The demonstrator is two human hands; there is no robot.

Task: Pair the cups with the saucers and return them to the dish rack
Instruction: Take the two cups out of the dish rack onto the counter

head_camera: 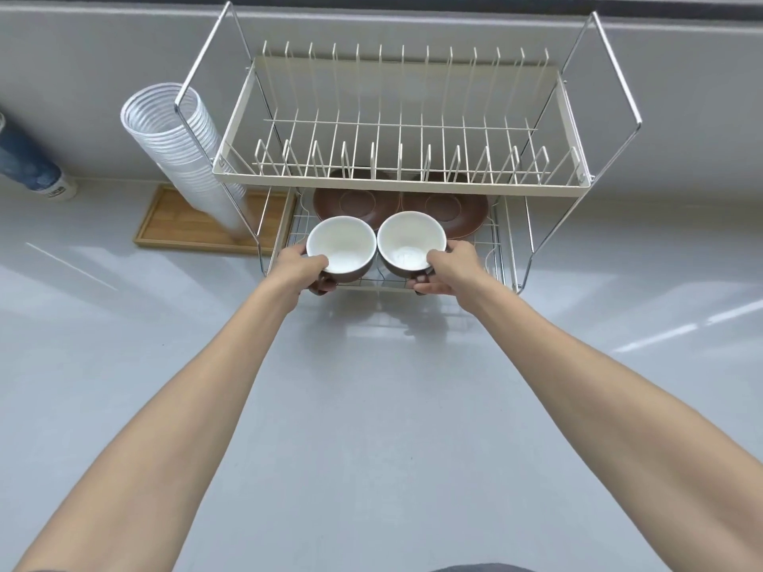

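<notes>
Two brown cups with white insides are held side by side at the front edge of the dish rack's lower tier (491, 258). My left hand (303, 268) grips the left cup (342, 245); my right hand (448, 268) grips the right cup (411, 241). Both cups are upright. Behind them on the lower tier lie two brown saucers, the left saucer (357, 202) and the right saucer (450, 208), partly hidden by the upper tier (396, 185) and by the cups.
The two-tier wire dish rack stands against the grey wall; its upper tier holds nothing. A tall stack of clear plastic cups (177, 150) leans at the rack's left, over a wooden tray (181, 225). A blue-and-white container (33, 163) lies at far left. Grey countertop (371, 406) spreads in front.
</notes>
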